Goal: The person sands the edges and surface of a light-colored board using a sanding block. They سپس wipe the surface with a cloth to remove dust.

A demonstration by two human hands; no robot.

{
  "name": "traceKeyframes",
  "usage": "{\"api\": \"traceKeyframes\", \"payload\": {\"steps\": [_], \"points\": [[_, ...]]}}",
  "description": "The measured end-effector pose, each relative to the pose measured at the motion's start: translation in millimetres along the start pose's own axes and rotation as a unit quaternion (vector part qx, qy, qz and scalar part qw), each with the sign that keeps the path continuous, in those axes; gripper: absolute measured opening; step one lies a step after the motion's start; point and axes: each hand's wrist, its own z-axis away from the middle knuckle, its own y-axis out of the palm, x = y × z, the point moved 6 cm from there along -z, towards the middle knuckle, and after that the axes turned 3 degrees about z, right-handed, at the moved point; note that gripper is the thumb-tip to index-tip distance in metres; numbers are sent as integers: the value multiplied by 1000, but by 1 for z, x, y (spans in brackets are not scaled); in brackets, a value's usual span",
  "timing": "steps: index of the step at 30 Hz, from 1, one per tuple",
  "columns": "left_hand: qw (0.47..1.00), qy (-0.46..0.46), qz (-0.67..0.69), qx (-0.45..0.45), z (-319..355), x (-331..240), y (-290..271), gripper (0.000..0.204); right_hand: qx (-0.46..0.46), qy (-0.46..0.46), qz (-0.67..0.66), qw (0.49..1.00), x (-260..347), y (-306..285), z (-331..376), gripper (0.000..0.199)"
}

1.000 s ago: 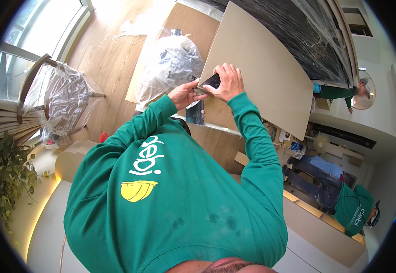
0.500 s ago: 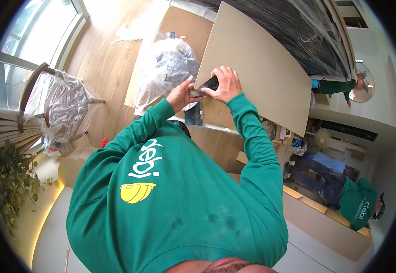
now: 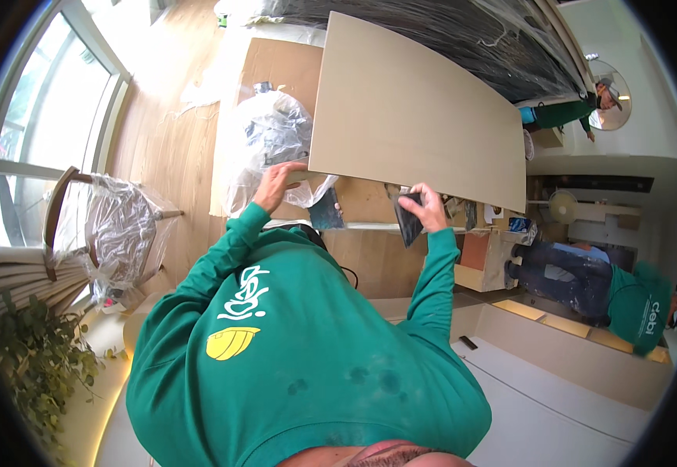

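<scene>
A large flat beige board point(image 3: 416, 109) slants across the work area in front of me. My left hand point(image 3: 274, 189) is at its near left corner, fingers over the edge and thumb lower down. Off the board's near edge, my right hand point(image 3: 430, 210) pinches a dark, flat, folded sheet point(image 3: 408, 220), possibly sandpaper. Between my hands, another dark flat piece point(image 3: 326, 208) lies at the near edge of the brown cardboard point(image 3: 264, 58). A bundle in clear plastic point(image 3: 276, 128) sits left of the board, beyond my left hand.
A plastic-wrapped chair point(image 3: 124, 226) stands at left, near a leafy plant point(image 3: 38, 373). Dark plastic sheeting point(image 3: 432, 31) hangs beyond the board. A person in green point(image 3: 638, 307) bends at right; another person point(image 3: 560, 115) is at far right by a round mirror.
My hands have parted: the left moved to the board's corner, the right went right and nearer with the dark sheet. Both held that sheet together before. The far-right person has come more into view.
</scene>
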Motion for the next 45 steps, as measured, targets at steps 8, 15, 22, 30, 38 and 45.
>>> {"api": "traceKeyframes", "payload": {"steps": [8,15,22,30,38,45], "points": [[987,-71,-97,-108,17,19,-69,41,-42,163,90,982,-165,17,37,44],[987,-35,-95,-127,11,-8,-51,42,-30,162,13,986,-147,35,33,47],[985,-7,-81,-155,0,-15,-42,44,-59,161,28,985,-154,22,67,49],[969,122,-75,-203,-35,-46,-53,37,-103,176,-99,974,-165,-54,114,41],[890,301,-103,-327,-11,-97,45,33,-84,166,-152,971,-250,-160,120,44],[868,302,-153,-363,15,-30,153,26,-73,197,-129,969,-302,-246,150,43]]}}
